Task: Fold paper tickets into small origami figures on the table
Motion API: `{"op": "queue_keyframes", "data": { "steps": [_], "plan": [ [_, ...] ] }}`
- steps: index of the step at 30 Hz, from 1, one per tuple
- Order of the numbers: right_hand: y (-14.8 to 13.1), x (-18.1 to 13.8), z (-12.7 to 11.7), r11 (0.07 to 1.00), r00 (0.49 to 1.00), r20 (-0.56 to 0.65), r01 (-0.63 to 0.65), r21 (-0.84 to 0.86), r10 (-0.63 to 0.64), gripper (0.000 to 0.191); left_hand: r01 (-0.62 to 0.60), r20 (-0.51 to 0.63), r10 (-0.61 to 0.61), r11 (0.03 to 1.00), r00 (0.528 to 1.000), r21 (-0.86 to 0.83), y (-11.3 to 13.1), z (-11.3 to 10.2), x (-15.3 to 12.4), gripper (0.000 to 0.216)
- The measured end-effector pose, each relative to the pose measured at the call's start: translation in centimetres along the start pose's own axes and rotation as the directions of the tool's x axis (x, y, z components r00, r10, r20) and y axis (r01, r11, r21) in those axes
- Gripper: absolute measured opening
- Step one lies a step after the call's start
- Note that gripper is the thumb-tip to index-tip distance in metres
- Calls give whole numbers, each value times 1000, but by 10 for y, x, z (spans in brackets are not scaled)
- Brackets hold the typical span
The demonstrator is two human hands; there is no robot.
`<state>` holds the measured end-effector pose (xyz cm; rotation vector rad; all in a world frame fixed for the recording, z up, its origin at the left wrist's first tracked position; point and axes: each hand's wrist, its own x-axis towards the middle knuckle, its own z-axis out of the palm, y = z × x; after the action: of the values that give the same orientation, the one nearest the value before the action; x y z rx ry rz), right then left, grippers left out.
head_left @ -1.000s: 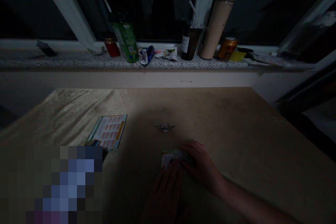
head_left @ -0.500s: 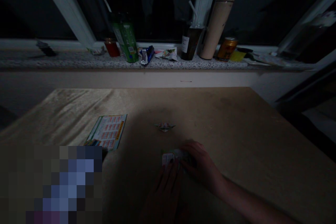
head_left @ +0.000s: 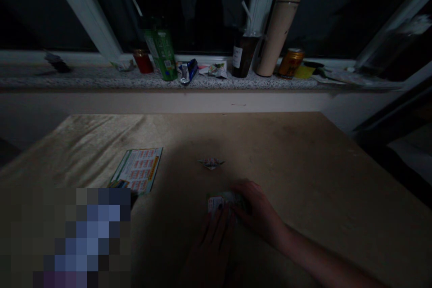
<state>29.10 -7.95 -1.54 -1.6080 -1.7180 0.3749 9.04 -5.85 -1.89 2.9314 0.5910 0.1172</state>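
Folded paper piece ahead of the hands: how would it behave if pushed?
The folded paper piece is probably light: it looks small and made of printed paper. It likely slides rather than rolls, given its pointed, angular outline. Folding may stiffen it, but it could crush; the dim view hides how tight the creases are.

1. Looks like an ordinary lived-in room to me, home or dorm maybe, can't really tell which.
2. Big dark window (head_left: 189, 9) across the top of the frame, with a speckled stone sill (head_left: 101, 80) running under it.
3. That sill is basically a snack shelf: green container (head_left: 162, 54), dark drink cup (head_left: 245, 56) with a straw (head_left: 247, 10), tall beige flask (head_left: 281, 31), gold can (head_left: 290, 64), crumpled blue wrapper (head_left: 192, 69).
4. Plain tan table (head_left: 276, 144) fills the lower half, surface wrinkled at left, right up by a pale wall (head_left: 202, 101).
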Motion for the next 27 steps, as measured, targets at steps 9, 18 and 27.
{"op": "queue_keyframes", "data": {
  "steps": [9,18,27],
  "plan": [
    [-4,0,0,999,1000,4,-28,-29,28,32,16,66,-15,1000,998,-15,1,-8,4,78],
    [-3,0,-1,998,1000,13,-18,-57,18,35,12,36,-10,999,999,-45,2,-11,3,79],
    [-4,1,0,998,1000,10,-6,-58,6,34,5,87,-1,999,996,-40,1,-10,5,76]
  ]
}}
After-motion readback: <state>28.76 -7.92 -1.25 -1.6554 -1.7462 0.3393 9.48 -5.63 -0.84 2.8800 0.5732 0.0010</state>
